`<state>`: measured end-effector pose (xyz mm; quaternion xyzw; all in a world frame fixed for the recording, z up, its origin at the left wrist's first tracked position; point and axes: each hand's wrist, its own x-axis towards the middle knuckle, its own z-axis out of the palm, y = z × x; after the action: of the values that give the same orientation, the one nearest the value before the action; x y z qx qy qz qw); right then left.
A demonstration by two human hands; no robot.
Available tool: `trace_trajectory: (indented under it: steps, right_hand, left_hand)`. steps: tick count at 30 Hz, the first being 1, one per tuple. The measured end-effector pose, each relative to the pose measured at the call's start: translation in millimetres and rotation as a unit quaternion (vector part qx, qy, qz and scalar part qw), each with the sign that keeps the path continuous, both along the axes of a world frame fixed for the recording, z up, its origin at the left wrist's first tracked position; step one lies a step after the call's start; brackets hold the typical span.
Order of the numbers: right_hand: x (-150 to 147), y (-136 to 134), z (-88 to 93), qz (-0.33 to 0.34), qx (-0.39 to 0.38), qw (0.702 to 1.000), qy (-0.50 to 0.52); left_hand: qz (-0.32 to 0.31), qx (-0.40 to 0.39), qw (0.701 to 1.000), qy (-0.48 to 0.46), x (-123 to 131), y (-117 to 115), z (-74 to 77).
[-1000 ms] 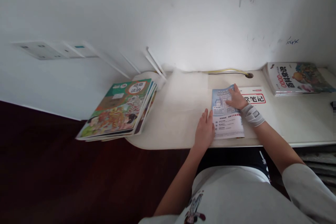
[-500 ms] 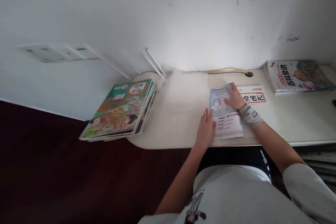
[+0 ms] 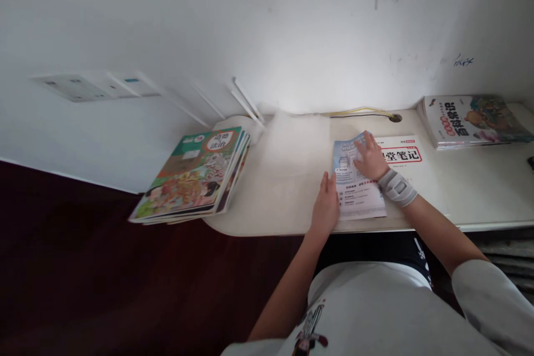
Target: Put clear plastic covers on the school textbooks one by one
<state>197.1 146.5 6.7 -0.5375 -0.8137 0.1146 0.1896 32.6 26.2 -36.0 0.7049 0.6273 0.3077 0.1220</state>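
Leaflet (image 3: 359,200) lies beneath right grip (image 3: 369,159) (left grip (image 3: 326,207) touches edge).

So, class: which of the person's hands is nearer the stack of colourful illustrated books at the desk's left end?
Left. The left hand lies right of the stack of colourful books, beside the blue paper leaflet; the right hand rests on it, farther right.

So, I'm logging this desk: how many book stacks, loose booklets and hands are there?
Book stacks: 2 (left stack, right stack)
Booklets: 2 (blue booklet, white booklet)
Hands: 2 (left hand, right hand)
Total: 6
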Motion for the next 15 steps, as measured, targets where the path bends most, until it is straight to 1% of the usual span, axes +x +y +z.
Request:
trace_trajectory:
  steps: [3, 6, 11, 15]
  right_hand:
    - [-6.6, -22.7, 13.8, 0.046, 0.008, 0.995, -0.086]
    - [-8.9, -34.1, 21.4, 0.062, -0.011, 0.988, -0.143]
    - [-10.4, -32.8, 23.9, 0.061, -0.032, 0.98, -0.189]
    - [-11.1, -30.9, 23.8, 0.056, -0.038, 0.978, -0.196]
  left_hand:
    - [0.009, -0.01, 1.0, -0.012, -0.5, -1.7, 2.2]
    - [0.009, -0.014, 1.0, -0.026, -1.2, -2.6, 4.1]
    - [0.024, -0.004, 0.998, -0.056, -1.8, -4.7, 4.7]
    - [0.014, 0.03, 0.998, -0.057, -1.3, -7.8, 4.1]
